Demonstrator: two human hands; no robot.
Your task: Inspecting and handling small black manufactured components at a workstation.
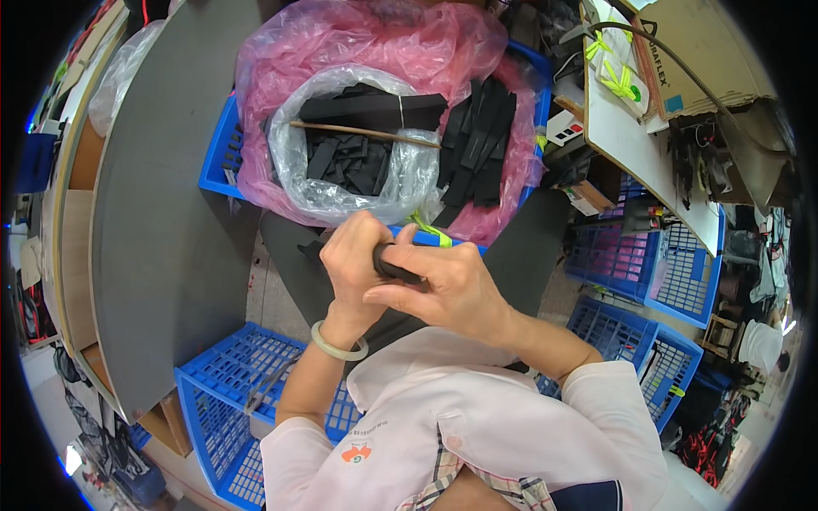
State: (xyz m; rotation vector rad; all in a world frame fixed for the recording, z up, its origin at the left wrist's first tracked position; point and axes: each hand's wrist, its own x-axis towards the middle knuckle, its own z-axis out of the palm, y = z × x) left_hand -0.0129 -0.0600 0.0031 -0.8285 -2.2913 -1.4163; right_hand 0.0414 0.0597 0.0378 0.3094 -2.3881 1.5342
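In front of my body both hands are closed on a black strip [394, 266], bent or folded, that looks like foam or rubber. My left hand [348, 260] is wrapped round it in a fist. My right hand [452, 279] presses against it, with the thumb along its near side and fingers over the top. A dark end sticks out at the left of my left fist; whether it is the same strip I cannot tell. Just beyond my hands, a clear plastic bag [285, 175] holds small black pieces [348, 162], with a longer black piece [366, 111] across them.
A thin brown stick [362, 133] lies over the bag. Long black strips [481, 140] are beside it on pink plastic [366, 34] lining a blue crate [220, 149]. A grey tabletop [170, 230] runs along the left. Blue crates [230, 366] stand low at left and right.
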